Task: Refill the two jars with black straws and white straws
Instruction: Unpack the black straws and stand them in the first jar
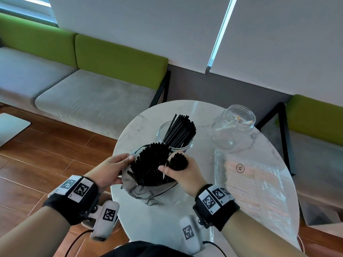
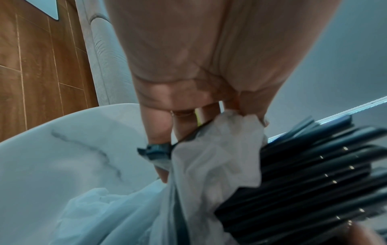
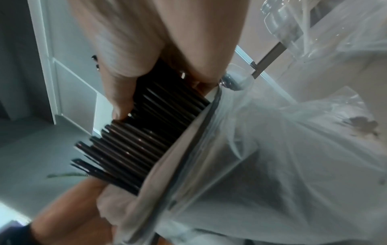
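Note:
A clear plastic bag (image 1: 148,191) full of black straws (image 1: 148,164) stands on the round marble table (image 1: 167,219). My left hand (image 1: 111,169) pinches the bag's left rim (image 2: 220,132). My right hand (image 1: 178,171) grips a small bundle of black straws (image 1: 178,161) at the bag's mouth (image 3: 163,102). Behind the bag, a clear jar (image 1: 174,141) holds a fan of black straws. A second clear jar (image 1: 233,127) at the back right holds a few white straws. A flat clear pack of white straws (image 1: 250,182) lies on the right side of the table.
A grey bench with green backrests (image 1: 92,89) runs along the wall behind the table. Wooden floor (image 1: 37,164) lies to the left. Black table legs (image 1: 284,130) show at the right. The near table edge is close to my body.

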The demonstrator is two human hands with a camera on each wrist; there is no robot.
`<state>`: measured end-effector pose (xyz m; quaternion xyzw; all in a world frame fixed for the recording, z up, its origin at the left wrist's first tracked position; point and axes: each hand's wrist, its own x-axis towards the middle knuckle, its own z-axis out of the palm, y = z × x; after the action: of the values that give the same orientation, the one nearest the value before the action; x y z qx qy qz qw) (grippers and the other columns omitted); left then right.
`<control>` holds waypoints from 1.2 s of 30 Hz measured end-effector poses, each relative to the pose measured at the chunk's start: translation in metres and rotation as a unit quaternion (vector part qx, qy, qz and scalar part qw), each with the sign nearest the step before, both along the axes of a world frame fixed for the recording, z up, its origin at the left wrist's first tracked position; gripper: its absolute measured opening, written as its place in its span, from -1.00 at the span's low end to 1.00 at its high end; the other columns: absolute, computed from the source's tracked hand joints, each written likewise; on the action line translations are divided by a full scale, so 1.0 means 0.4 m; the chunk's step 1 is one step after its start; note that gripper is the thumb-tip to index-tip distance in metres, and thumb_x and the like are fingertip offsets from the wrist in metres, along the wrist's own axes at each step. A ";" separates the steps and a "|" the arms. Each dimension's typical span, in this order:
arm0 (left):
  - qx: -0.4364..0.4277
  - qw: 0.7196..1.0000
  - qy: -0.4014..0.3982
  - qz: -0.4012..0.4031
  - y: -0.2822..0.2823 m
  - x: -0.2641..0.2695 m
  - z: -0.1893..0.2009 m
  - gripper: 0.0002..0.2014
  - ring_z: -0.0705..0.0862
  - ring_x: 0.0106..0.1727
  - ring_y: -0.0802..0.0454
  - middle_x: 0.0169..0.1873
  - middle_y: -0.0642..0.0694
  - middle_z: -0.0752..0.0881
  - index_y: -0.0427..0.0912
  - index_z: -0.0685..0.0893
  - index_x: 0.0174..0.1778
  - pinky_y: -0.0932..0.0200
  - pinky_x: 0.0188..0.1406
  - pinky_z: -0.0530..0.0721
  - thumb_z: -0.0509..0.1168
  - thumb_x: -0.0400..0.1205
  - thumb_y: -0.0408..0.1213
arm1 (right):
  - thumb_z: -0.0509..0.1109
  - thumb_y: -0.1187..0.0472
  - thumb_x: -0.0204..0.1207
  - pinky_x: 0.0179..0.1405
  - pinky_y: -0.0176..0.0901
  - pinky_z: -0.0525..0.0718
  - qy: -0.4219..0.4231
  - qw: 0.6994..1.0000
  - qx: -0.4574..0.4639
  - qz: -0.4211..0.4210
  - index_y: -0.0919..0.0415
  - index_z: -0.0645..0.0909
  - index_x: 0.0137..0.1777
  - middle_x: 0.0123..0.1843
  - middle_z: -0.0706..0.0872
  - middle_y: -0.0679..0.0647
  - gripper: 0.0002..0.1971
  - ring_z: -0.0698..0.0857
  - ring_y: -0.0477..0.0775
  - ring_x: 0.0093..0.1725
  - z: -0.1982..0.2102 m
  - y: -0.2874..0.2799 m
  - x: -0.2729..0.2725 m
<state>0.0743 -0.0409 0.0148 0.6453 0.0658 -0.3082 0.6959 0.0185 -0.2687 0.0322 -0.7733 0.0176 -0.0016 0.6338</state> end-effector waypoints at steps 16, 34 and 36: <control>-0.011 1.000 0.009 0.003 0.000 0.007 0.015 -0.59 0.68 -0.18 -0.01 -0.12 -0.22 0.67 -0.39 0.62 0.12 0.15 -0.31 0.77 0.27 0.55 -0.09 | 0.52 0.28 0.39 -0.05 0.00 0.64 -0.074 0.974 0.205 -0.060 -0.01 0.65 -0.36 -0.35 0.69 0.01 -0.80 0.65 0.08 -0.20 0.261 -0.134 0.031; 0.016 1.000 0.016 0.017 -0.001 0.001 0.026 -0.61 0.65 -0.04 -0.06 -0.05 -0.20 0.69 -0.33 0.64 0.15 0.08 -0.18 0.77 0.29 0.54 -0.10 | 0.56 0.17 0.35 0.04 0.07 0.62 -0.084 0.970 0.163 -0.156 0.05 0.71 -0.33 -0.22 0.73 0.06 -0.90 0.68 0.06 -0.12 0.226 -0.123 0.218; 0.014 1.000 0.016 0.016 0.002 0.001 0.025 -0.53 0.63 0.02 -0.11 -0.02 -0.22 0.68 -0.33 0.64 0.16 0.01 -0.08 0.75 0.32 0.45 -0.05 | 0.55 0.28 0.43 0.04 0.06 0.68 -0.052 0.977 0.152 -0.138 0.16 0.67 -0.24 -0.16 0.72 0.16 -0.90 0.70 0.07 -0.13 0.176 -0.102 0.231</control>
<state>0.0748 -0.0400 0.0249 0.6488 0.0910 -0.3064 0.6906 0.1109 -0.3093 0.1025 -0.6568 0.0913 -0.1267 0.7377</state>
